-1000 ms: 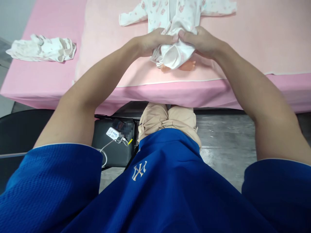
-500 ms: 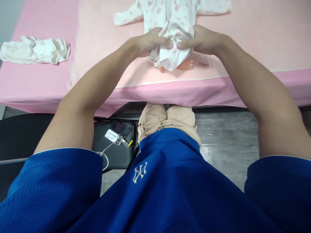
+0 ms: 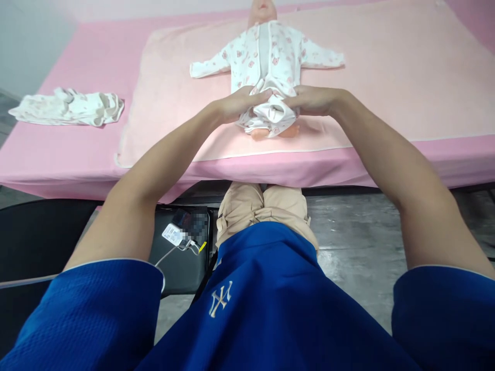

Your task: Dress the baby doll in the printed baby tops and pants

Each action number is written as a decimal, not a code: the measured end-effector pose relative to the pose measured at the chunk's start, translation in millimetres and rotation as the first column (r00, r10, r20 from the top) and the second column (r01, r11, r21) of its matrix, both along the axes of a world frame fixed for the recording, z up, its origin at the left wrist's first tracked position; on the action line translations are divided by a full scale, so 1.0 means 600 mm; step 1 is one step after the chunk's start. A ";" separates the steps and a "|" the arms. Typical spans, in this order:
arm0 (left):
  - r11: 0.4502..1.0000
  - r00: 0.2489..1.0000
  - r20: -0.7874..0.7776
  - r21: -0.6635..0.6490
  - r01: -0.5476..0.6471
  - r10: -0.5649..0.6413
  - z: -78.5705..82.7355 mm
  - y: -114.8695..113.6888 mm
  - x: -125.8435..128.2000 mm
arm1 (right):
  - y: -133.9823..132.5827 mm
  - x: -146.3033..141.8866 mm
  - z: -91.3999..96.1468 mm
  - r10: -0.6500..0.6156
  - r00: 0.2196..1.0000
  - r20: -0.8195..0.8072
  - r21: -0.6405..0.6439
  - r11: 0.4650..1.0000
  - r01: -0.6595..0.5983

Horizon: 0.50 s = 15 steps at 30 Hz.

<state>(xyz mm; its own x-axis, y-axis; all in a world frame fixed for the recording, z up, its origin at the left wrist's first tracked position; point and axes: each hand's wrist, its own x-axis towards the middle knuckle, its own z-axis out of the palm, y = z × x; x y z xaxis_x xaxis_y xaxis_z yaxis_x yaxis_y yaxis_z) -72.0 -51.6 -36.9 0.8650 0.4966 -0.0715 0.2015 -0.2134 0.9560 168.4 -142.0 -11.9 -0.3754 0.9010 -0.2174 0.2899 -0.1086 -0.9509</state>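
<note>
A baby doll (image 3: 262, 15) lies on its back in a white printed jacket (image 3: 284, 49), its sleeves spread to both sides. White printed baby pants (image 3: 270, 116) are bunched over its legs, and the bare feet (image 3: 260, 134) poke out at the near end. My left hand (image 3: 243, 103) grips the pants from the left side, thumb on top. From the right side my right hand (image 3: 309, 99) grips the same cloth, its thumb pointing inward. Most fingers of both hands are hidden under the fabric.
A peach sheet (image 3: 386, 93) covers part of the pink tabletop (image 3: 58, 154). Folded white printed baby clothes (image 3: 73, 108) lie at the left. A black chair (image 3: 185, 275) below the near edge carries a white device (image 3: 173, 234) with a cable.
The view has tilted up, so the doll's chin and the whole jacket now show. Both hands still hold the pants, whose cloth is bunched differently between the thumbs.
</note>
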 end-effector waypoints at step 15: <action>0.991 0.997 0.003 0.107 -0.080 0.080 0.021 -0.029 -0.008 | -0.046 -0.040 -0.011 -0.156 0.950 -0.271 0.150 0.968 0.201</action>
